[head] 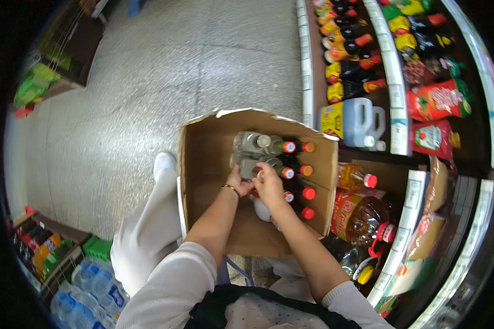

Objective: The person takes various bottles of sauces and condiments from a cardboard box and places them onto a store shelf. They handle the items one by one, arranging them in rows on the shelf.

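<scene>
An uncovered cardboard box (206,181) with ragged top edges stands before me. Both hands reach into it and hold one clear glass bottle (247,168). My left hand (239,184) cups the bottle's side from below, a beaded bracelet on its wrist. At the bottle's neck are the fingers of my right hand (269,183). Another clear bottle (249,142) stands just beyond it. Along the box's right side are several dark bottles with orange or red caps (308,147), beside glass bottles with red-rimmed caps (288,147). A white container (263,209) is partly hidden under my right forearm.
Right of the box, shelves with a white price rail (398,119) carry sauce bottles (346,70), large jugs (356,119) and cooking-oil bottles (364,218). Packs of bottled water (90,292) stand at lower left. A green package (37,84) sits on a shelf at upper left.
</scene>
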